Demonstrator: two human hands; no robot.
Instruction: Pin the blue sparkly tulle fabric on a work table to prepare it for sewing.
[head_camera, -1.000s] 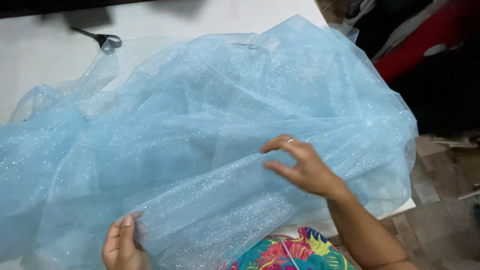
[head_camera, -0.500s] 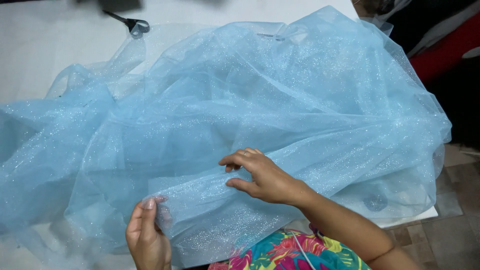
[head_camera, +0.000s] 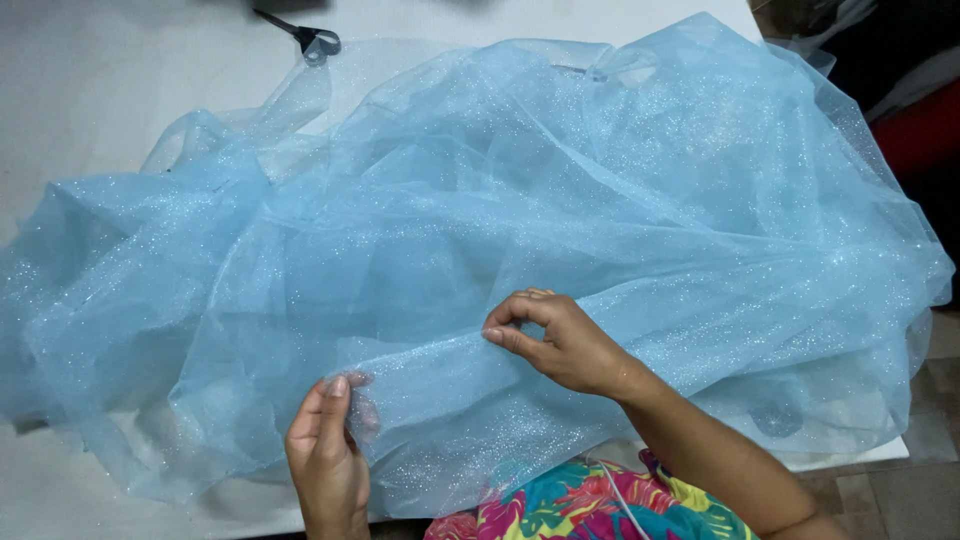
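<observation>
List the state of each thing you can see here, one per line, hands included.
Left hand: pinching the fabric's folded edge.
Right hand: pinching the same fold further along.
Light blue glittery tulle: heaped in loose folds, spread across the table.
Scissors: lying on the table, blades closed, partly cut off.
White table: mostly covered by tulle.

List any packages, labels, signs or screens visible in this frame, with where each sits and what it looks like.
None: no package, label, sign or screen shows in the head view.
What is there: a sheer light-blue glittery tulle fabric heaped over a white table.
Black-handled scissors lie at the table's far edge.
The left hand and right hand both pinch a folded edge of the fabric.
</observation>
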